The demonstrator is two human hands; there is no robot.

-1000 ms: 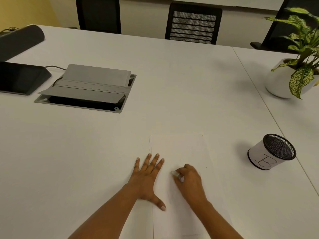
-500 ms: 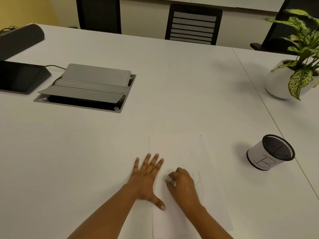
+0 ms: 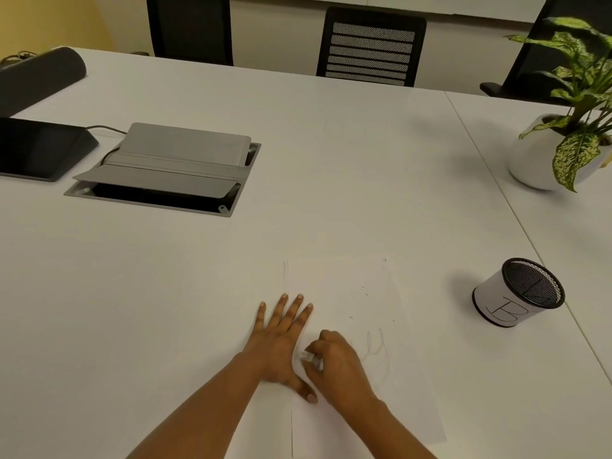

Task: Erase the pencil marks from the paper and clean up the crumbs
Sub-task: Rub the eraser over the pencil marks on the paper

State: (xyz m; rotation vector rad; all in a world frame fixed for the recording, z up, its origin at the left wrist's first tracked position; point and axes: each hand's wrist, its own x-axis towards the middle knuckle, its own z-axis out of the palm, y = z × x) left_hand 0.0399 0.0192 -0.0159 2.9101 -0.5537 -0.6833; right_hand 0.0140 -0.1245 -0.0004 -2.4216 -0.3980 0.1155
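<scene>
On the white table (image 3: 331,160) a sheet of paper (image 3: 347,286) lies in front of the person, near the front edge. The left hand (image 3: 281,342) lies flat across the left edge of the sheet, with its fingers straight and spread, and it seems to press the sheet down. The right hand (image 3: 337,366) is on the paper just beside it. Its fingers are curled and they pinch a small white eraser (image 3: 308,357) against the sheet.

I judge that the erasing step is in hand and is not finished. Faint curved pencil marks (image 3: 377,349) show just to the right of the right hand and are not yet erased. A few dark crumbs (image 3: 364,291) lie on the upper part of the paper, so the cleaning is not yet begun.

The next move probably calls for bringing the eraser to the right, onto those marks, while the flat hand keeps the sheet from sliding or wrinkling.

To the right, well apart from the paper, stands a mesh cup (image 3: 506,306) with a white wrap. One large hand-drawn letter is on it. It looks like a B, but I cannot be sure. No brand can be read.
</scene>
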